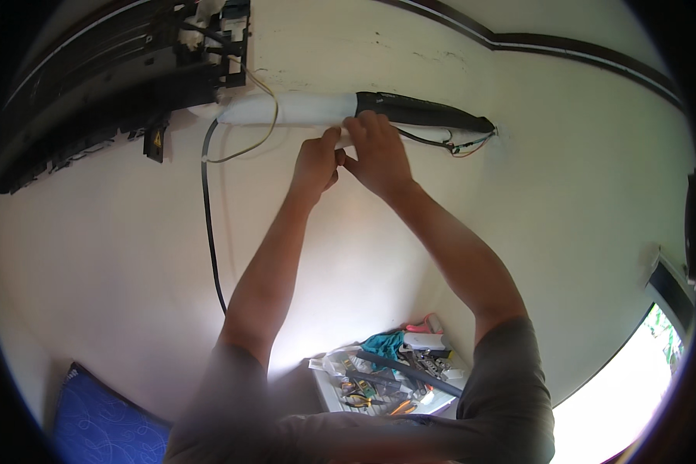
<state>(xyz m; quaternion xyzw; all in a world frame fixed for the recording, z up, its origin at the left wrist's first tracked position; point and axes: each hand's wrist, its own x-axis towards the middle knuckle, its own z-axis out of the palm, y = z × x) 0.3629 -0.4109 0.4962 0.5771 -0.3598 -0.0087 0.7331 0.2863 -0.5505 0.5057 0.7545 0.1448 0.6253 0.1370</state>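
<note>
Along the wall runs a pipe bundle, its left stretch wrapped in white tape and its right stretch in black foam insulation. My left hand is closed just below where white meets black, pinching a short white piece of tape. On the other side of that piece, my right hand curls its fingers over it, close against the bundle. Much of the tape is hidden by my fingers. A black cable leaves from behind my right hand toward loose thin wires at the wall.
At upper left hangs an opened black wall unit with a looping thin pale cable. A thick black cable drops down the wall. Below me, a white table carries pliers, a teal cloth and a dark tube. A blue panel stands lower left.
</note>
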